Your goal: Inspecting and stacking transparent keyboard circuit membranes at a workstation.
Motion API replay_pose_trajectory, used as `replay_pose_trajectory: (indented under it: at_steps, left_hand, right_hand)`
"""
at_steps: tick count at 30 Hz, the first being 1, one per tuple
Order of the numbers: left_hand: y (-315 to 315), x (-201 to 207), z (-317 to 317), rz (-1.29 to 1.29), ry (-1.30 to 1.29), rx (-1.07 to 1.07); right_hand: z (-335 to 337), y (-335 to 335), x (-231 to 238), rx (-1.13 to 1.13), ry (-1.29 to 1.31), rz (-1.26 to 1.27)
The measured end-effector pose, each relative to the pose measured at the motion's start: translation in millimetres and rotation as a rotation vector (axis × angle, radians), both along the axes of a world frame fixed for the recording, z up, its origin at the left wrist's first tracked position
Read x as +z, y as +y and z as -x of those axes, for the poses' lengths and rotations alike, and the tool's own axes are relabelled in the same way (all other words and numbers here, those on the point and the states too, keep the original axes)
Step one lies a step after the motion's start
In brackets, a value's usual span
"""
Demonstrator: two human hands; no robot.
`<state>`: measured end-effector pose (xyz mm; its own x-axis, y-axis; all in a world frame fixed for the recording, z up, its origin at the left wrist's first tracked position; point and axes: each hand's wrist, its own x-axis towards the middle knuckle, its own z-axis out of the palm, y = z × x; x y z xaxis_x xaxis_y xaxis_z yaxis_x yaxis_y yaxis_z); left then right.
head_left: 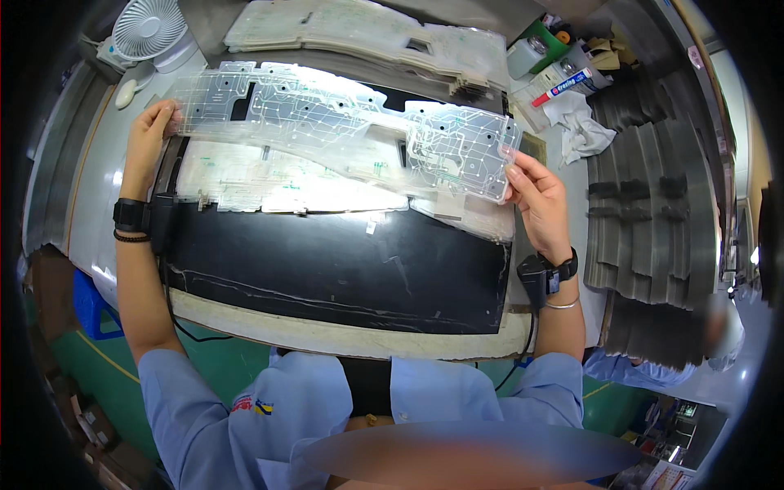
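Circuit sheet (pixel 331 114) blurred at left end; grey stack (pixel 649 212) partly hides a co-worker (pixel 641 370)

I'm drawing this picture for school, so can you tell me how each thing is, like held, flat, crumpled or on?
Left hand: pinching the sheet's left end
Right hand: pinching its right end
Clear circuit sheet: held, spread out
Near sheet stack: lying on the mat
Black mat: flat, scuffed
White cloth: crumpled
Marker: lying down
Fan: upright; can't tell if it's on
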<state>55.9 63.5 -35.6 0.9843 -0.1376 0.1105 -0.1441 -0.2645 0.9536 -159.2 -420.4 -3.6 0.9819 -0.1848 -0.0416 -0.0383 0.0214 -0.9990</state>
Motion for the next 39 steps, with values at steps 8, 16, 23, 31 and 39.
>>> replay_pose_trajectory:
  at_steps: [8,16,23,31,39]
  left_hand:
    - [7.3,-6.9,-4.0,-0.027,0.014,0.053]
    - [7.2,-7.0,-4.9,-0.069,-0.003,0.046]
    - [8.0,-1.3,-1.6,-0.126,0.005,0.057]
    - [4.4,-1.2,-0.8,-0.136,-0.003,0.099]
    - [6.6,-1.3,0.4,-0.141,0.005,0.086]
  right_hand:
    - [2.1,3.1,3.4,0.011,0.002,0.003]
    - [2.8,2.0,0.8,-0.004,0.003,-0.008]
    - [0.8,0.7,-1.9,-0.022,0.027,-0.047]
    - [-1.1,2.7,0.3,-0.003,0.020,-0.055]
    - [1.4,2.0,-2.0,-0.009,0.007,-0.062]
